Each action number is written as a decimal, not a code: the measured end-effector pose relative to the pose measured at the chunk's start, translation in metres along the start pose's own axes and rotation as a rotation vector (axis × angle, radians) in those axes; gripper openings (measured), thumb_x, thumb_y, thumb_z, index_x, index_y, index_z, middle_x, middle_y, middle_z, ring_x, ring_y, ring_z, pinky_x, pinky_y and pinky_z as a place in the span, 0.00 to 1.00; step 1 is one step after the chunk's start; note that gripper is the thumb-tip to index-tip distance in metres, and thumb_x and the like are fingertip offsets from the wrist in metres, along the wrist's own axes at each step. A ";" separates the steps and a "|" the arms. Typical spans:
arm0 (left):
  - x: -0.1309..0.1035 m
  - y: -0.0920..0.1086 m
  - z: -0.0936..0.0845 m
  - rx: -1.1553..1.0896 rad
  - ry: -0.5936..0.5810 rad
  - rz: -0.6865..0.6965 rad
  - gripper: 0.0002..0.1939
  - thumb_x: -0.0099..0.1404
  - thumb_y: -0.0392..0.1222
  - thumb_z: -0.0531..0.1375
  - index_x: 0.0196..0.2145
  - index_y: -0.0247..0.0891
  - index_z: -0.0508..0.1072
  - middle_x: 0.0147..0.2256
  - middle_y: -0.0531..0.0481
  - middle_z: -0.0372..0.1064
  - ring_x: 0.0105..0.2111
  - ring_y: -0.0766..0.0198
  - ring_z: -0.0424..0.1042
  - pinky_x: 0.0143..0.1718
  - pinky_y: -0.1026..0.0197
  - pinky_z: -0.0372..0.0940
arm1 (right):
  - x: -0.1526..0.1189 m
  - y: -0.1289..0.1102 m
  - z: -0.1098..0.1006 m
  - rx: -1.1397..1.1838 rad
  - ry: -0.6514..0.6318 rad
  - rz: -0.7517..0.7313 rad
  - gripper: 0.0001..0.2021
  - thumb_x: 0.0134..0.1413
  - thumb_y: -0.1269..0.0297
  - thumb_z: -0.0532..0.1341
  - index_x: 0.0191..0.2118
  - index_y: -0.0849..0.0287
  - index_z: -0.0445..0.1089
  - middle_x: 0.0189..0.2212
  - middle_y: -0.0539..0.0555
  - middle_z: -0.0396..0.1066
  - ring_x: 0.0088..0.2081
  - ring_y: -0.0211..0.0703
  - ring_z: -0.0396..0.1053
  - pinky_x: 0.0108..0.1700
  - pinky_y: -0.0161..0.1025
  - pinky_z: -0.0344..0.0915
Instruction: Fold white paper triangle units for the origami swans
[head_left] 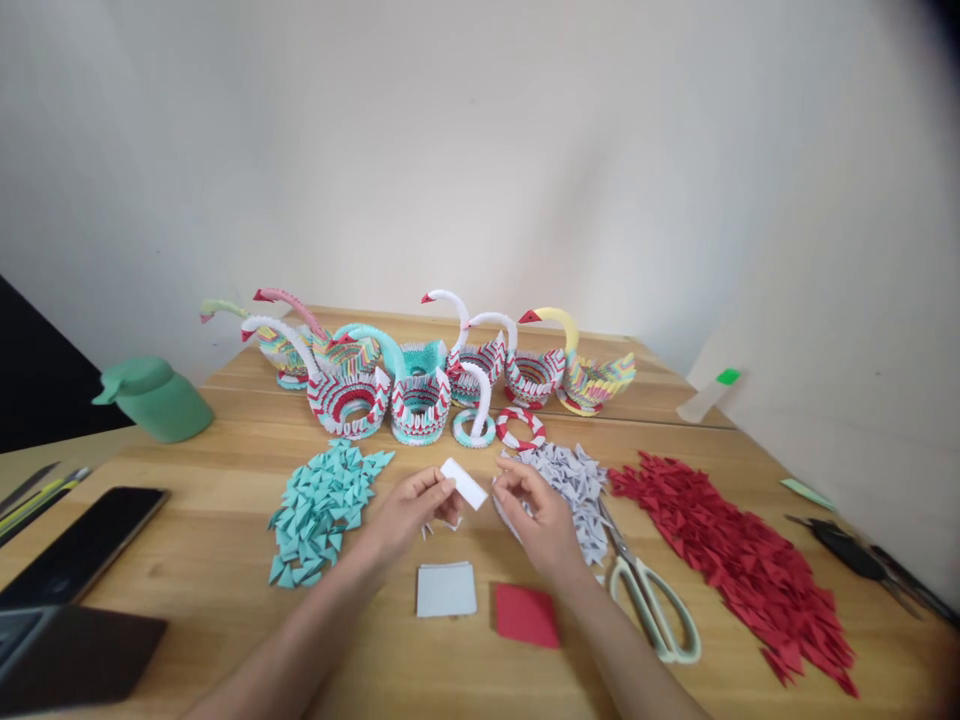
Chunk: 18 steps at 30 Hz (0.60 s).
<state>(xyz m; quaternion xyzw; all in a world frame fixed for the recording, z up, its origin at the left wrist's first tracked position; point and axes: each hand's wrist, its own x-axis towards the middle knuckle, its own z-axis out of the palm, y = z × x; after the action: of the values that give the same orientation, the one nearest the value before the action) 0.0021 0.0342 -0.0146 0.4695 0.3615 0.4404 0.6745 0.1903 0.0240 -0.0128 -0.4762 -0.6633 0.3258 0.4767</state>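
Note:
Between the thumb and fingers of my left hand [416, 505] is a small folded strip of white paper [464, 484], held above the table. Just right of the strip, my right hand [536, 510] hovers with its fingers loosely curled and apart, and I see nothing gripped in it. Below the hands lie a stack of white paper rectangles [446, 590] and a stack of red paper rectangles [526, 615]. A few small white folded pieces [450, 523] show partly behind my left hand. A pile of pale grey folded paper triangles [581, 485] lies behind my right hand.
Turquoise paper triangles [319, 515] are heaped left, red ones [739, 555] right. Scissors [652, 600] lie beside my right forearm. Several paper swans [349, 400] and a red-and-white ring [521, 428] stand behind. A green jug [161, 400] and phone [82, 545] are at left.

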 end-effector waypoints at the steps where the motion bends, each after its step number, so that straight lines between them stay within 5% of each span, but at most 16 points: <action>1: 0.000 0.000 0.000 0.003 -0.040 -0.029 0.16 0.59 0.52 0.59 0.29 0.33 0.69 0.28 0.49 0.69 0.25 0.68 0.66 0.31 0.64 0.60 | 0.000 -0.001 -0.003 -0.056 -0.010 -0.062 0.14 0.56 0.65 0.56 0.49 0.56 0.65 0.32 0.51 0.69 0.33 0.40 0.67 0.38 0.37 0.63; 9: 0.002 -0.003 -0.001 0.120 -0.101 -0.065 0.19 0.56 0.55 0.60 0.27 0.33 0.68 0.25 0.49 0.69 0.24 0.68 0.65 0.29 0.65 0.59 | 0.004 -0.004 -0.006 -0.274 -0.173 -0.569 0.09 0.57 0.74 0.55 0.39 0.56 0.71 0.31 0.54 0.71 0.35 0.43 0.67 0.38 0.41 0.64; 13: 0.003 -0.002 0.000 0.248 -0.053 -0.047 0.18 0.53 0.54 0.61 0.24 0.34 0.67 0.23 0.51 0.67 0.23 0.68 0.63 0.27 0.65 0.57 | 0.006 0.001 -0.005 -0.284 -0.186 -0.629 0.10 0.57 0.76 0.56 0.39 0.56 0.71 0.31 0.53 0.73 0.35 0.42 0.66 0.38 0.40 0.64; 18: -0.004 0.005 0.007 0.685 0.121 0.072 0.11 0.58 0.43 0.56 0.22 0.35 0.68 0.21 0.53 0.65 0.23 0.68 0.61 0.25 0.67 0.52 | 0.006 0.000 -0.005 -0.295 -0.200 -0.534 0.07 0.57 0.72 0.58 0.36 0.55 0.72 0.33 0.54 0.72 0.36 0.42 0.67 0.39 0.41 0.64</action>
<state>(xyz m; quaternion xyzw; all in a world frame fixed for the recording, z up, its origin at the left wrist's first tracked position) 0.0061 0.0290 -0.0077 0.6542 0.5108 0.3440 0.4390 0.1939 0.0295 -0.0090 -0.3147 -0.8486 0.1345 0.4034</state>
